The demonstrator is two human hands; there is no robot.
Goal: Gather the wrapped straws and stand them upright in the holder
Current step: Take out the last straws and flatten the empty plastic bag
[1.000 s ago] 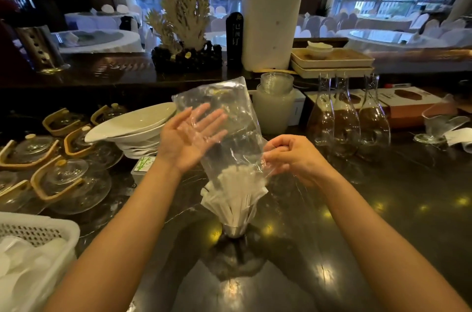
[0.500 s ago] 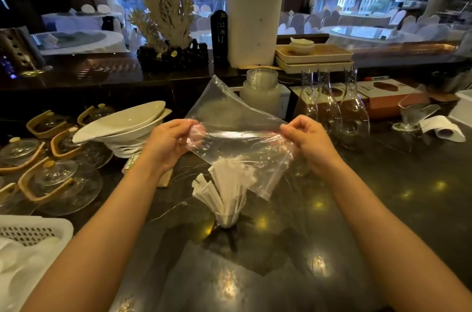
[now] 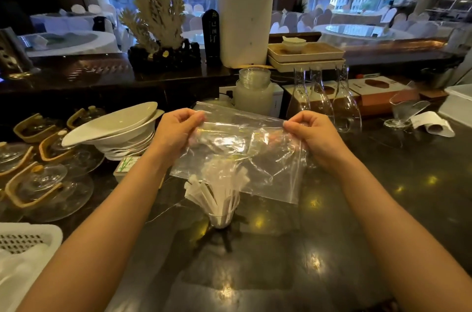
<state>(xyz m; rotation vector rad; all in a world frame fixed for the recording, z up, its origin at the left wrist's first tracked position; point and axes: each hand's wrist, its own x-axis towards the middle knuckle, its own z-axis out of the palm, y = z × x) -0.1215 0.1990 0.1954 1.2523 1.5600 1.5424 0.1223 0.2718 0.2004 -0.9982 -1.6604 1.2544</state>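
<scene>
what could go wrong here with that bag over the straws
1. The plastic bag, pinched taut by the left hand and right hand, hangs over the straws; its lower edge could snag them and pull some out.
2. The straws fan out wide from a small holder, so a tug might tip it.
3. The glass carafes stand close behind the right hand; a quick swing could knock them.

Both my bare forearms reach forward from the lower corners. My left hand [image 3: 176, 130] and right hand [image 3: 316, 132] sit level and well apart, knuckles up, fingers [image 3: 190, 117] curled, each pinching an upper edge of the clear bag [image 3: 245, 158] stretched between them.
</scene>
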